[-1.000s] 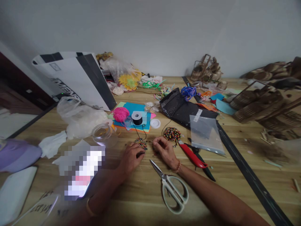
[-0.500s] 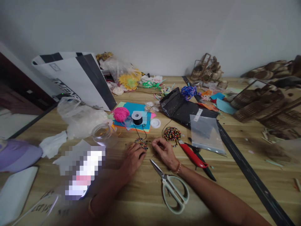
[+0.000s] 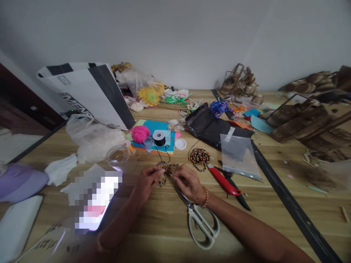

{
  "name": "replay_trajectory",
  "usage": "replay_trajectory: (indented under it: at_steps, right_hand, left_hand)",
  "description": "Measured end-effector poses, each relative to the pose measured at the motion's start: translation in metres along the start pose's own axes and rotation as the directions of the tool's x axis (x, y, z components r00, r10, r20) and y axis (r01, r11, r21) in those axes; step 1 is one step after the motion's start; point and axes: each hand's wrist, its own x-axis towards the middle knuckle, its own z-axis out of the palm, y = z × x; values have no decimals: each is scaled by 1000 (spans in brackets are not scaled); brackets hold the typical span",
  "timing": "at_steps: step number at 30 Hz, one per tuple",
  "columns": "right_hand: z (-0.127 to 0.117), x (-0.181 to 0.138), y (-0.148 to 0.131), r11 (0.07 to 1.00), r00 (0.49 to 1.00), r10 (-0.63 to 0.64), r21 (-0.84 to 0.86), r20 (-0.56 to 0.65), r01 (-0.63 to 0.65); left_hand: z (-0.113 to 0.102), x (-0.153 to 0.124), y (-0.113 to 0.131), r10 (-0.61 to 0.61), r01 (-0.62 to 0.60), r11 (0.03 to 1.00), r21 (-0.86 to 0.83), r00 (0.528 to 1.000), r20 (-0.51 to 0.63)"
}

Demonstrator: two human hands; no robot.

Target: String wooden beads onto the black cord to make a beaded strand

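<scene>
My left hand (image 3: 149, 178) is closed, thumb and forefinger pinched together at the edge of a small heap of multicoloured beads (image 3: 164, 166). What lies between those fingertips is too small to make out. Facing it from the right, my right hand (image 3: 189, 182) has its fingers curled and pressed together, their contents hidden. It lies over the blades of the scissors (image 3: 203, 223). Black cord runs from the bead heap toward a spool of black cord (image 3: 159, 138). A coiled string of beads (image 3: 200, 159) rests just beyond my right hand.
A red-handled knife (image 3: 225, 180) and clear zip bag (image 3: 241, 157) lie to the right, with a black bubble mailer (image 3: 207, 124) behind. At left are a lit phone (image 3: 102, 201), a clear round container (image 3: 120, 155) and plastic bag (image 3: 95, 142). Woven baskets (image 3: 290, 113) stand far right.
My left hand has drawn back from over the beads into a pinch at their left edge, uncovering more beads. My right hand has shifted slightly nearer, curled more, and now covers the scissor tips.
</scene>
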Motion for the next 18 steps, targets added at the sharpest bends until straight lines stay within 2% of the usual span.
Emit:
replay_trajectory:
  at_steps: [3,6,11,18]
  right_hand:
    - [-1,0,-1,997,997,-72,-36,27,73]
    - [-2,0,-2,993,995,-100,-62,23,102]
    - [-3,1,-5,989,992,-125,-77,18,126]
    - [-2,0,-3,991,993,-107,-72,49,110]
  left_hand:
    - [4,-3,4,-107,111,982,-156,994,34]
    - [8,-6,7,-159,166,963,-214,986,49]
    - [9,-6,2,-184,194,953,-234,981,65]
    - [9,-5,-3,-159,169,969,-179,985,66]
